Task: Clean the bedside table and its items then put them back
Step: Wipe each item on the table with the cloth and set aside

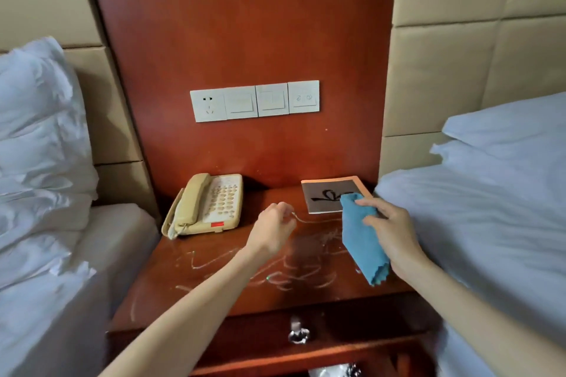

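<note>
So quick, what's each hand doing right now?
Left hand: loosely closed over the table, holding nothing I can make out.
Right hand: closed on the blue cloth.

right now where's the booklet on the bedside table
In the head view the booklet lies flat at the table's back right corner, against the wood panel, right of the phone; the blue cloth overlaps its front edge.

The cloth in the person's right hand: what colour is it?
Blue cloth, seen in the head view.
</note>
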### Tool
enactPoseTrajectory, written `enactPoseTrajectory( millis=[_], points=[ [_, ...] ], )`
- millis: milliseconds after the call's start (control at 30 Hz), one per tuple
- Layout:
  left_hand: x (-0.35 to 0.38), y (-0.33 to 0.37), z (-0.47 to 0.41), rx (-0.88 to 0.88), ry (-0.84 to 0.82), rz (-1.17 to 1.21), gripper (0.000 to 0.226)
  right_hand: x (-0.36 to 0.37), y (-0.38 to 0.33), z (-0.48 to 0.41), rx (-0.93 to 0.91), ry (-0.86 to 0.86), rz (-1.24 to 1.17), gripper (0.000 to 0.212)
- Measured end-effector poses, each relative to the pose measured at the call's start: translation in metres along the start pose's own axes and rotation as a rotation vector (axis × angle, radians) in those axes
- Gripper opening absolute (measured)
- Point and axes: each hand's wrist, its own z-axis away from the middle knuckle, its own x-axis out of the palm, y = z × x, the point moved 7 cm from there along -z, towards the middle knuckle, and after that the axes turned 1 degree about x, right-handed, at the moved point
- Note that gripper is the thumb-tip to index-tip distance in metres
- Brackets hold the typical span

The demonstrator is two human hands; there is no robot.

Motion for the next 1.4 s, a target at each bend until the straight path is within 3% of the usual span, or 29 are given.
enactPoseTrajectory(
  millis=[200, 367, 567, 767, 1067, 1233, 1400],
  points=[
    [0.059, 0.021, -0.043, -0.029, -0.110, -0.061, 0.036, -0.054, 0.022, -0.019, 0.058, 0.070, -0.157, 0.037],
    [0.083, 0.015, -0.081, -0.213, -0.105, -0.156, 0.042, -0.063, 0.041, -0.031, 0.117, 0.002, -0.231, 0.036],
    [0.099, 0.020, -0.101, -0.317, -0.060, -0.295, 0.052, -0.056, 0.044, -0.041, 0.100, -0.086, -0.294, 0.036],
    [0.099, 0.010, -0.116, -0.588, -0.043, -0.172, 0.062, -0.059, 0.055, -0.046, 0.098, -0.103, -0.335, 0.037],
    [0.083, 0.027, -0.119, -0.504, 0.134, 0.523, 0.013, -0.079, 0.045, -0.059, 0.061, 0.000, -0.424, 0.034],
    [0.037, 0.053, -0.099, -0.329, 0.195, 0.473, 0.023, -0.089, 0.038, -0.058, 0.073, 0.068, -0.459, 0.033],
    [-0.024, 0.068, -0.059, -0.126, 0.284, 0.398, 0.017, -0.080, 0.023, -0.043, 0.078, 0.043, -0.493, 0.032]
  ],
)
